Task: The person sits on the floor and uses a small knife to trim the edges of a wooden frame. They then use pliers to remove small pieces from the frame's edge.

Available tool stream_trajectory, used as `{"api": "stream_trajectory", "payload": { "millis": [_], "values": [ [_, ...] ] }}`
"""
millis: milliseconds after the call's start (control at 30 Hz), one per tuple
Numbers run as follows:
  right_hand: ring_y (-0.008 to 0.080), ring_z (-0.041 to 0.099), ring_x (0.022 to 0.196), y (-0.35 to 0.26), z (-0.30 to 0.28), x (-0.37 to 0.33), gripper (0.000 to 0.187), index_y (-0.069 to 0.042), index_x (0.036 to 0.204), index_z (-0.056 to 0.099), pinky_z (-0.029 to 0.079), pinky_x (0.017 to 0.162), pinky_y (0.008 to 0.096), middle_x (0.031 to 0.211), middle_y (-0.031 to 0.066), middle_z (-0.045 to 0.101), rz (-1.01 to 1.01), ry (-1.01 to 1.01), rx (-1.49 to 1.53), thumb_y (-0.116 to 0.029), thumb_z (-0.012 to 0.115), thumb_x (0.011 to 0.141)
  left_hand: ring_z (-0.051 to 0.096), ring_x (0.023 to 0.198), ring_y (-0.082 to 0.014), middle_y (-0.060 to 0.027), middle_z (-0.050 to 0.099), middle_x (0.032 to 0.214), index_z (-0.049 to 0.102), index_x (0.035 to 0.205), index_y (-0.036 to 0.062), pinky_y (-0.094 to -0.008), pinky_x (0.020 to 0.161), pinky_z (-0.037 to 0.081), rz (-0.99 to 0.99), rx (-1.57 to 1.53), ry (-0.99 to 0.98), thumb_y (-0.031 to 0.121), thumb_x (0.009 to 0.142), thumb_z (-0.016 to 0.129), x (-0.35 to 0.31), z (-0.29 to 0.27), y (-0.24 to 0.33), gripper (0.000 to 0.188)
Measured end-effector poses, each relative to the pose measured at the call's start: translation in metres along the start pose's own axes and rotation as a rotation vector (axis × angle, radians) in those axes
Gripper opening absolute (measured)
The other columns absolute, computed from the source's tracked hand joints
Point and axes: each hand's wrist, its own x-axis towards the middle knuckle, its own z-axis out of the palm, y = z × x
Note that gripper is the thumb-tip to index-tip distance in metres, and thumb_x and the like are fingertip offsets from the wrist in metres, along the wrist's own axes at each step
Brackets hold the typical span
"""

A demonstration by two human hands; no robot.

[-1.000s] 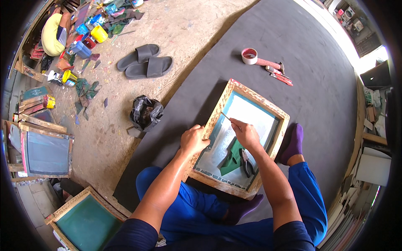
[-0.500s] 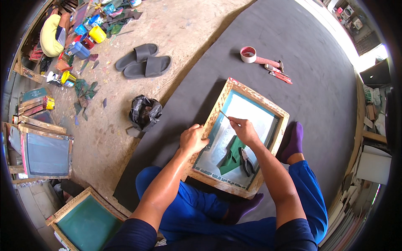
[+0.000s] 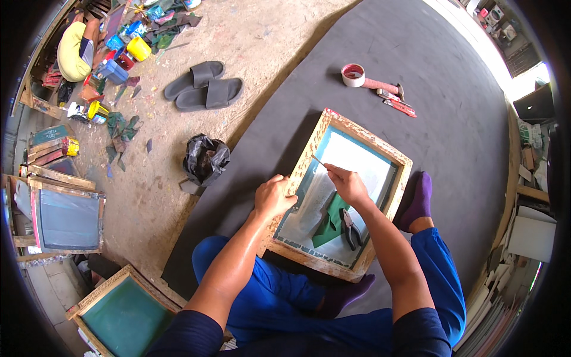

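Two bare hands work over a wooden screen frame [image 3: 397, 159] that lies tilted across the person's lap, on the dark mat [image 3: 452, 119] covering this part of the floor. The left hand [image 3: 272, 196] is curled over the frame's left rail, fingers wrapped on the wood and gripping it. The right hand [image 3: 348, 183] is pinched closed around a thin stick-like tool [image 3: 319, 161], whose tip points up and left, touching the pale mesh just inside the left rail. Inside the frame, near the person, a green scrap [image 3: 329, 217] lies on the mesh with a pair of dark pliers [image 3: 350, 228] just to its right.

Farther off on the mat sit a roll of tape [image 3: 353, 75] and, just right of it, a hammer [image 3: 385, 87] and a red-handled cutter [image 3: 399, 107]. On the bare concrete to the left lie a crumpled black bag [image 3: 205, 159] and, farther away, a pair of grey sandals [image 3: 203, 87]. More screen frames [image 3: 66, 218] rest at the left edge, one green-meshed [image 3: 124, 314] nearest the person.
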Motion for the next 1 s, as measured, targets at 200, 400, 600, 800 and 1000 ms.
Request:
{"api": "stream_trajectory", "payload": {
  "millis": [200, 400, 600, 800, 1000],
  "values": [
    [0.0152, 0.063, 0.068, 0.005, 0.002, 0.008, 0.037, -0.008, 0.135, 0.071, 0.051, 0.062, 0.0339, 0.085, 0.0082, 0.070, -0.029, 0.018, 0.094, -0.030, 0.060, 0.107, 0.071, 0.088, -0.0371, -0.0122, 0.068, 0.100, 0.072, 0.106, 0.0017, -0.0478, 0.078, 0.059, 0.011, -0.002, -0.026, 0.029, 0.074, 0.082, 0.000, -0.003, 0.000, 0.043],
    [0.0069, 0.044, 0.057, -0.040, -0.016, 0.000, 0.036, -0.006, 0.134, 0.071, 0.039, 0.052, 0.0241, 0.074, -0.0011, 0.059, 0.450, -0.173, 0.525, -0.028, 0.061, 0.108, 0.071, 0.090, -0.0369, -0.0125, 0.068, 0.102, 0.072, 0.110, 0.0017, -0.0474, 0.078, 0.059, -0.029, 0.027, -0.036, 0.031, 0.074, 0.082, -0.002, 0.000, -0.004, 0.047],
    [0.0262, 0.075, 0.088, -0.035, -0.015, -0.002, 0.033, -0.009, 0.131, 0.072, 0.056, 0.080, 0.0379, 0.101, 0.0155, 0.079, 0.038, 0.109, -0.075, -0.027, 0.063, 0.105, 0.072, 0.097, -0.0353, -0.0125, 0.069, 0.108, 0.069, 0.122, 0.0015, -0.0468, 0.082, 0.059, -0.088, 0.055, -0.022, 0.034, 0.075, 0.082, -0.004, -0.001, 0.003, 0.058],
    [0.0377, 0.075, 0.098, -0.043, -0.013, 0.018, 0.031, -0.014, 0.128, 0.074, 0.058, 0.086, 0.0433, 0.105, 0.0209, 0.076, 0.108, 0.187, -0.129, -0.028, 0.062, 0.103, 0.071, 0.103, -0.0340, -0.0124, 0.070, 0.117, 0.067, 0.131, 0.0024, -0.0440, 0.087, 0.059, -0.053, 0.024, 0.071, 0.036, 0.076, 0.083, -0.004, -0.002, 0.016, 0.066],
    [0.0413, 0.073, 0.094, -0.036, -0.010, 0.024, 0.030, -0.019, 0.128, 0.075, 0.059, 0.082, 0.0478, 0.103, 0.0209, 0.076, 0.041, 0.180, -0.176, -0.027, 0.062, 0.102, 0.071, 0.102, -0.0348, -0.0139, 0.070, 0.115, 0.066, 0.131, 0.0019, -0.0442, 0.085, 0.058, -0.043, 0.013, 0.041, 0.030, 0.077, 0.083, -0.002, 0.007, 0.003, 0.064]
  ]
}}
